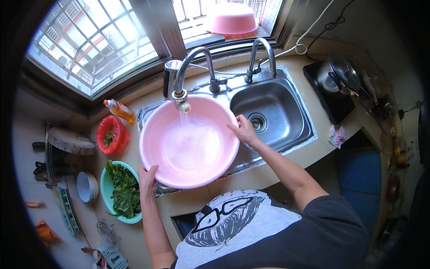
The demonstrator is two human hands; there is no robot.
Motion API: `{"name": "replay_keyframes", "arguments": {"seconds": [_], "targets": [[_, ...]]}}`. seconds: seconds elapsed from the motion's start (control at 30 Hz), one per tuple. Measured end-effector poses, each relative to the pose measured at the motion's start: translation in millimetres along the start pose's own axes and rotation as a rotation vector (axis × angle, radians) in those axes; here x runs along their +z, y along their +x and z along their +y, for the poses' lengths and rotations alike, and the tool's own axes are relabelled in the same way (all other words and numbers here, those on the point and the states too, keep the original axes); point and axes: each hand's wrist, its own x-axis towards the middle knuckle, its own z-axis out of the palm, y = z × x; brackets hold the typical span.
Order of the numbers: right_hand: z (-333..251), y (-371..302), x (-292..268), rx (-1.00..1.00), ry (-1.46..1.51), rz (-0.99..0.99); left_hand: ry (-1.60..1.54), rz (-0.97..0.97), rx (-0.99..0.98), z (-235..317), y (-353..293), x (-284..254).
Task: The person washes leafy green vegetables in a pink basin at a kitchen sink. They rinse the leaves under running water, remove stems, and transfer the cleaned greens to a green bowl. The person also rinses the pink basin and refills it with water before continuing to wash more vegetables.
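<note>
A large pink basin (154,154) rests over the left bowl of the sink, with clear water (190,143) in it. Water runs into it from the left faucet (182,99). My left hand (147,179) grips the rim at its near left side, thumb on top. On the right side of the rim, my right hand (244,130) has its fingers closed round the edge. The fingers under the rim are hidden in both hands. Left of the basin stands a mint-green bowl (106,197) with leafy greens (124,188).
The right sink bowl (277,112) has a second faucet (261,58) behind it. A red bag-lined container (117,145), an orange bottle (121,110) and stacked bowls (85,187) stand left. A black cooktop (324,101) with a pot (342,74) is right. Another pink basin (233,20) sits outside the window.
</note>
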Motion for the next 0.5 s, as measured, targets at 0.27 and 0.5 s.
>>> {"name": "replay_keyframes", "arguments": {"seconds": [0.27, 0.5], "targets": [[6.2, 146.4, -6.1, 0.254, -0.047, 0.063, -0.193, 0.091, 0.055, 6.7, -23.5, 12.9], [-51.3, 190.4, -14.5, 0.153, 0.609, -0.130, -0.100, 0.093, 0.087, 26.0, -56.3, 23.2]]}}
